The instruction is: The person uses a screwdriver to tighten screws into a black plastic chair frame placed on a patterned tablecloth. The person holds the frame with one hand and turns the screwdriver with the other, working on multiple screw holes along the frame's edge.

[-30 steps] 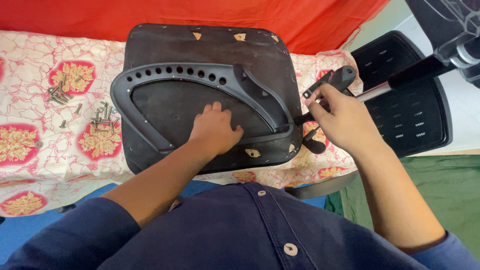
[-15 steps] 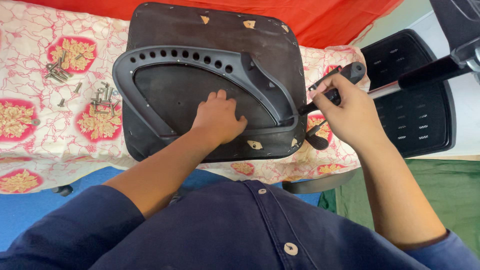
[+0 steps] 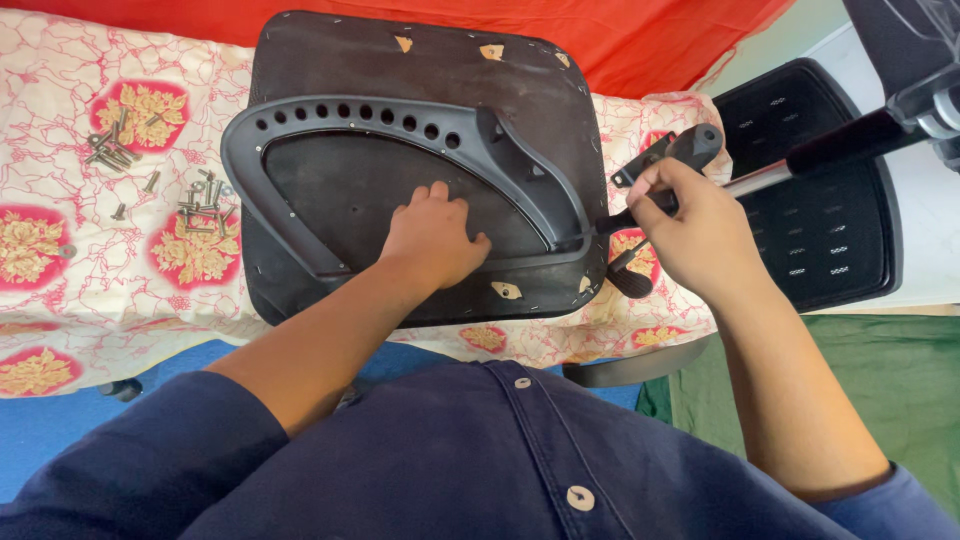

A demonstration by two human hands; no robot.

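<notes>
One black chair seat [image 3: 420, 70] lying underside-up on the flowered cloth [image 3: 60, 270], one black perforated armrest frame [image 3: 400, 125] across it. Left hand [image 3: 432, 238] spread flat, pressing inside the frame; right hand [image 3: 690, 232] at the seat's right edge, closed around one black-handled screwdriver [image 3: 680, 170]. One loose heap of screws [image 3: 150, 175] left of the seat, one black mesh backrest [image 3: 820, 200] right of it.

I judge this a domestic room used as a makeshift assembly spot, not a workshop. The work surface is a bed covered with a floral sheet [image 3: 60, 250] in white, pink and gold, with a red cloth [image 3: 650, 40] at the far edge. Loose screws [image 3: 150, 175] lie on the sheet at left; office-chair parts [image 3: 820, 210] rest at right.
</notes>
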